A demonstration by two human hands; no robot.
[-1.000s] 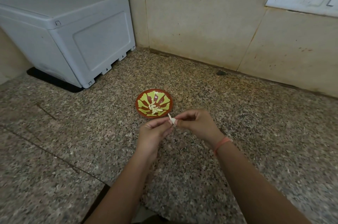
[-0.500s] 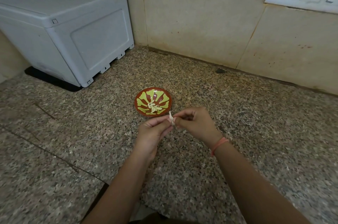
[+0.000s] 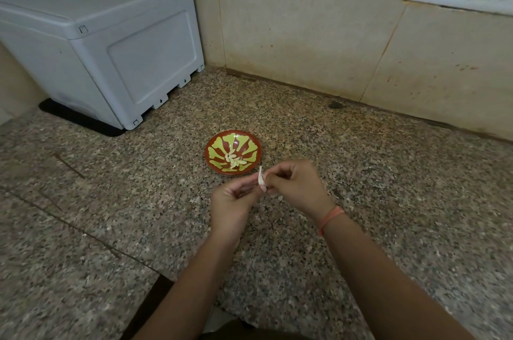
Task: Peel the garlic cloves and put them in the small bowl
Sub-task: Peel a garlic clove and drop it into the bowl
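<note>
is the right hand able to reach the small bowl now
Probably yes: the small bowl sits just beyond the right hand with nothing between, though it and the left hand pinch a garlic clove.

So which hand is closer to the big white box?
Left. The left hand is right of the box and nearer us; the right hand is farther right.

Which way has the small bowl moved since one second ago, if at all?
No. The small bowl lies in the same place relative to the near corner of the grey box as before.
</note>
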